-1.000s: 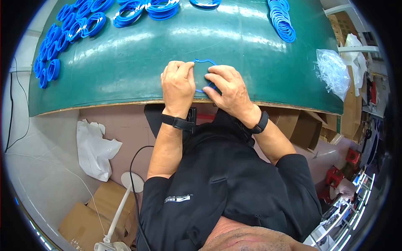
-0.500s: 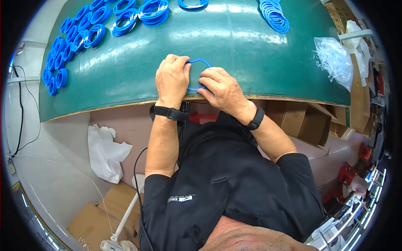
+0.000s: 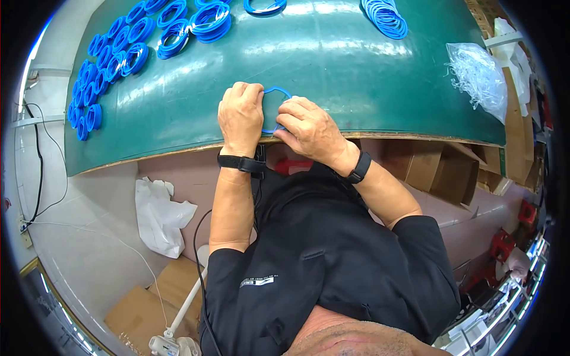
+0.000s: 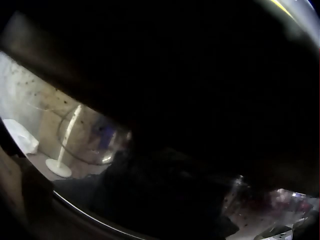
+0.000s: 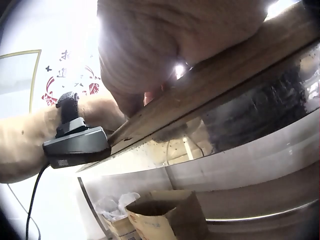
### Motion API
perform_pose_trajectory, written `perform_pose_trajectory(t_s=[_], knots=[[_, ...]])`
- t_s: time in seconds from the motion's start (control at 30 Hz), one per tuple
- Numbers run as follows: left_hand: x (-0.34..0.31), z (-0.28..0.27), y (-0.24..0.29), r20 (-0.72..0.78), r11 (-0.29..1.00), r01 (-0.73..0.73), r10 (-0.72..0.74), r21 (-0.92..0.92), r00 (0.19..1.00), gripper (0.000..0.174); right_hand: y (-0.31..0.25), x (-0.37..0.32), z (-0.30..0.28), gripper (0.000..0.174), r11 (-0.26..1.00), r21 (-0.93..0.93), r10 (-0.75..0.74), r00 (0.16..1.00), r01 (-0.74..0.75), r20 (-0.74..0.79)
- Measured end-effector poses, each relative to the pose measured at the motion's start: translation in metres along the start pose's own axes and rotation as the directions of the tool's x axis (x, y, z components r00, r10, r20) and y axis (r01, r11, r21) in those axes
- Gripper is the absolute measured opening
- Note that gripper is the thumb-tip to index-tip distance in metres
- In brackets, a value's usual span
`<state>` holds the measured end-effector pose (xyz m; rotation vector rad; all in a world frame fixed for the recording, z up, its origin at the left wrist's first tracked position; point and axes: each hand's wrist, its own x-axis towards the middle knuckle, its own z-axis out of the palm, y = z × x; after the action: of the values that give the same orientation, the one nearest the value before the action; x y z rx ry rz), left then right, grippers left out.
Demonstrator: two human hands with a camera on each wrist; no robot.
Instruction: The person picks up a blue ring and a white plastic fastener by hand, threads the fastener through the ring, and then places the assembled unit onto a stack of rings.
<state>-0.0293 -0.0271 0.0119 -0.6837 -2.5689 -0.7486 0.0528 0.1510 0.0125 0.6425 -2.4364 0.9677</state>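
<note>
Close to the table's front edge in the head view, both hands hold one thin blue ring, which looks like a flexible loop of cord or band. My left hand pinches its left side between thumb and fingers. On the opposite side, my right hand has curled fingers and thumb at the ring, covering part of it. The ring's far arc and a short near piece show between the hands. In the right wrist view the right hand is large at the wooden table edge, its fingertips hidden. The left wrist view is mostly dark.
On the green table, several bundles of blue rings stand at the left and back. A fanned row of rings lies at the back right. A clear plastic bag is at the right edge; cardboard boxes stand below.
The head view has shifted, so the table and its bundles appear moved. Both hands keep hold of the blue ring, drawn slightly nearer the table's front edge.
</note>
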Motion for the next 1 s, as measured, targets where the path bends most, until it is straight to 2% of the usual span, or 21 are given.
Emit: perform_pose_trajectory(t_s=[0.2,0.63,0.87,1.0], knots=[[-0.0005,0.0035,-0.0010,0.011,0.997,-0.031,0.030,0.074,0.999,0.005,0.0021,-0.0019,0.0020,0.029,1.000,0.011,0.003,1.000,-0.003,0.006],[-0.0015,0.0054,-0.0042,0.002,0.997,-0.061,0.061,0.050,0.998,0.004,0.0009,-0.0020,0.0011,0.030,1.000,0.003,0.014,1.000,-0.014,0.012],[-0.0003,0.0037,-0.0056,0.101,0.990,-0.064,0.051,0.126,0.994,0.007,0.0016,-0.0021,0.0016,0.030,1.000,0.014,0.018,1.000,-0.019,0.013],[-0.0030,0.0037,-0.0057,0.079,0.995,-0.051,0.045,0.088,0.996,0.007,0.0017,-0.0020,0.0017,0.030,1.000,0.019,0.021,1.000,-0.021,0.009]])
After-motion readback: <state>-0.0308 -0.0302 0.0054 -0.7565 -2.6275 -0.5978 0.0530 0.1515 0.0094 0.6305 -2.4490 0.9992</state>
